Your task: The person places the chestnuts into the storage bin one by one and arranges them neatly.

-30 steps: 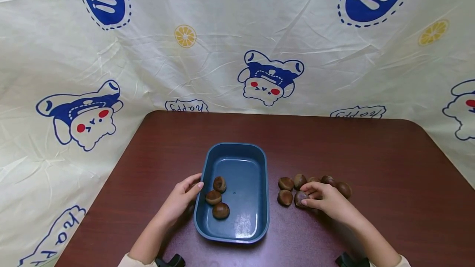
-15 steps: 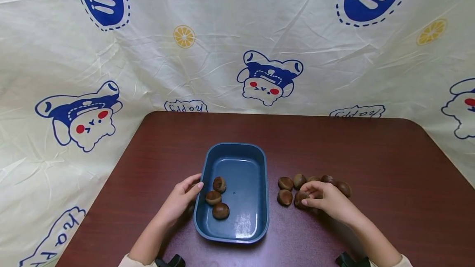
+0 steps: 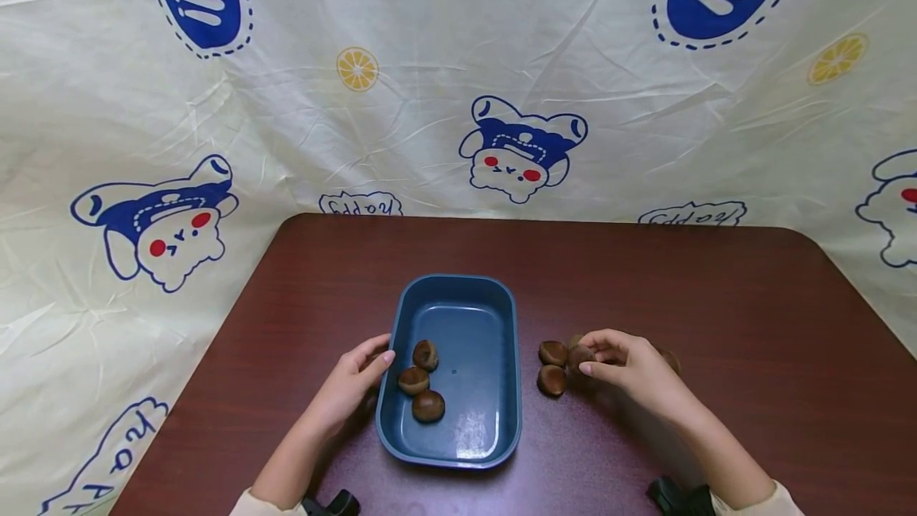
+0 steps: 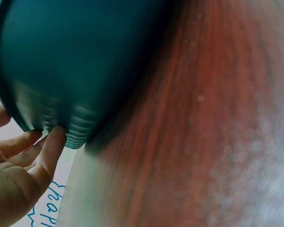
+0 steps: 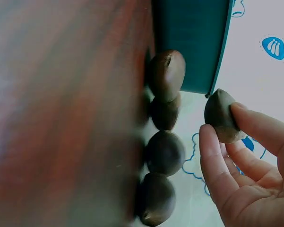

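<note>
A blue rectangular tray (image 3: 476, 420) sits on the table with three brown chestnuts (image 3: 428, 406) along its left side. My left hand (image 3: 351, 379) rests against its left wall, thumb at the rim; in the left wrist view the extended fingers (image 4: 51, 149) touch the ribbed outer wall. To the right of the tray, my right hand (image 3: 630, 369) pinches one chestnut (image 5: 221, 116) between thumb and fingertips, raised off the table. Other chestnuts (image 3: 552, 381) lie on the table around and under that hand, partly hidden by it in the head view; several stand in a row in the right wrist view.
The dark red-brown table (image 3: 344, 261) has rounded far corners. A white cloth (image 3: 401, 134) with blue cartoon prints hangs behind it and along its left side. Black wrist straps (image 3: 333, 504) show at the bottom edge.
My right hand has lifted a chestnut from the front of the group, moving slightly up and away from the table. The left hand and the tray have stayed in place.
</note>
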A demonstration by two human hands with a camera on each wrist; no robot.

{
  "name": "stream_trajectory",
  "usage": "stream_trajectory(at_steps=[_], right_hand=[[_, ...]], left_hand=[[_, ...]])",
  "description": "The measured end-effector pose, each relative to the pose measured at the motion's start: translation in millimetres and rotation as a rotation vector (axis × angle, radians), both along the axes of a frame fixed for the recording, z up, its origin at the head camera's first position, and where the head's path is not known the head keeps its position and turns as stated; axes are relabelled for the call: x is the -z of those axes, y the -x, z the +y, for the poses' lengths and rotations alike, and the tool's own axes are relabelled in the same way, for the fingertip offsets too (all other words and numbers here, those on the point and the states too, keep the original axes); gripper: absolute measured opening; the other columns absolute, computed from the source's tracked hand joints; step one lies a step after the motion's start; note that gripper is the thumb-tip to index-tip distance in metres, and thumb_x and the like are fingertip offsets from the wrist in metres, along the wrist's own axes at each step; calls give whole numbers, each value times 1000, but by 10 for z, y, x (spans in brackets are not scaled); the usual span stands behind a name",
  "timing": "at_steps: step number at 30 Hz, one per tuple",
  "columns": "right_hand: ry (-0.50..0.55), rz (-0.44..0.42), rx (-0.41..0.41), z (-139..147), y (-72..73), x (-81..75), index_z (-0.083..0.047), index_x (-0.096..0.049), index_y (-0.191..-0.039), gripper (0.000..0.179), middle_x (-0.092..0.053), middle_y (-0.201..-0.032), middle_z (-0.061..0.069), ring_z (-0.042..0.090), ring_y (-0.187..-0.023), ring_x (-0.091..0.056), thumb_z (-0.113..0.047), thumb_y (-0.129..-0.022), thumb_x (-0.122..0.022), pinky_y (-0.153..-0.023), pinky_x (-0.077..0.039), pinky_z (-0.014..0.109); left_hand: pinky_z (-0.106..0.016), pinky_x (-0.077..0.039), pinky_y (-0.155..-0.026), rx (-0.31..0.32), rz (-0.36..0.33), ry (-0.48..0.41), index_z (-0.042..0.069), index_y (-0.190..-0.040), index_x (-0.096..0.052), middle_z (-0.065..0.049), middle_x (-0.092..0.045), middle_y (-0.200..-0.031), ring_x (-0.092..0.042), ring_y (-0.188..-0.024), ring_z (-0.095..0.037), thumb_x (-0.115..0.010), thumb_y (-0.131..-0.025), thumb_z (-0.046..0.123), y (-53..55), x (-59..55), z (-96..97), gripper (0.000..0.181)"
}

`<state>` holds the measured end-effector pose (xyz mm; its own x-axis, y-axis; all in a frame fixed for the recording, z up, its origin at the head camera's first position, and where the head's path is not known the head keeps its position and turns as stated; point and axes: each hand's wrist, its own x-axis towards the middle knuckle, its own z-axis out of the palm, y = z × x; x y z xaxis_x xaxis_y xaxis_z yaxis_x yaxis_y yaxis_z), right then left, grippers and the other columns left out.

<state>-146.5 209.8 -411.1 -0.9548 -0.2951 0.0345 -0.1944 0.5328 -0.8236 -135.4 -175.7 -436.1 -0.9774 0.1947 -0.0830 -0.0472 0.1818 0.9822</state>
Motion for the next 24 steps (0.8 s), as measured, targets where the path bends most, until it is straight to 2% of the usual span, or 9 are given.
stream_trajectory(at_steps=[6, 12, 18, 24], right_hand=[[32, 23, 15, -128, 73, -132, -4, -58, -106, 27, -60, -102, 10, 23, -89, -58, -16, -83, -65, -70, -48, 26], [83, 22, -12, -289, 154, -252, -5, -58, -108, 27, -61, -102, 9, 22, -90, -58, -16, -84, -64, -73, -48, 27], [99, 23, -33, -516, 265, -333, -8, -59, -107, 28, -60, -102, 6, 21, -92, -57, -20, -83, -66, -78, -47, 34], [98, 38, -76, -774, 410, -414, -12, -60, -106, 27, -61, -100, 3, 21, -90, -56, -24, -82, -66, -74, -49, 35]], left_hand=[[-37, -45, -83, -5, 1, -5, -5, -128, -43, -23, -55, -114, -55, -100, -31, -52, -92, 21, 6, -3, 1, 45], [-39, -45, -83, -2, 4, -18, -6, -128, -43, -24, -55, -113, -56, -98, -31, -52, -92, 20, 12, 14, 2, 45], [-40, -45, -83, 0, 5, -20, -6, -127, -43, -24, -55, -113, -56, -99, -32, -52, -92, 21, 8, 24, 1, 45], [-39, -45, -83, 3, 1, -19, -5, -128, -43, -24, -56, -112, -56, -98, -31, -52, -92, 21, 7, 17, -5, 45]])
